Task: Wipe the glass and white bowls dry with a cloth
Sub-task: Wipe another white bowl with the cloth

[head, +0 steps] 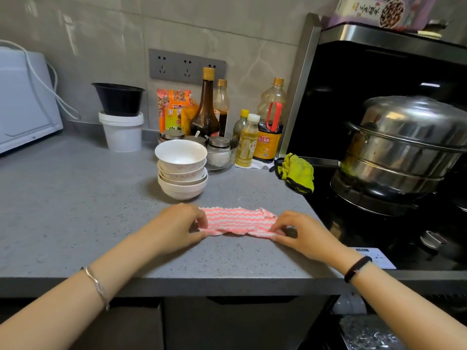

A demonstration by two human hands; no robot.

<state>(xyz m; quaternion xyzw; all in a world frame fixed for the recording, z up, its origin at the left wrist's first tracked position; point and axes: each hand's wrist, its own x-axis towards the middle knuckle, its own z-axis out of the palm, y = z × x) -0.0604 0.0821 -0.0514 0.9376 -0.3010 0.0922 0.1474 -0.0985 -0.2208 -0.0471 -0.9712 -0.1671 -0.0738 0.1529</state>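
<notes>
Left hand: our left hand pinches the left end of the cloth, with the fingers curled over its edge.
Right hand: our right hand pinches the right end, fingertips bent onto the fabric.
Cloth: we see it, striped pink and white, lying between both hands on the grey counter.
White bowls: we find the white bowls stacked upright just behind the cloth, apart from it.
Glass bowl: the glass bowl sits just behind and right of that stack, holding small lidded shakers.
Right side: a yellow rag lies beside the stove, where a steamer pot stands.
</notes>
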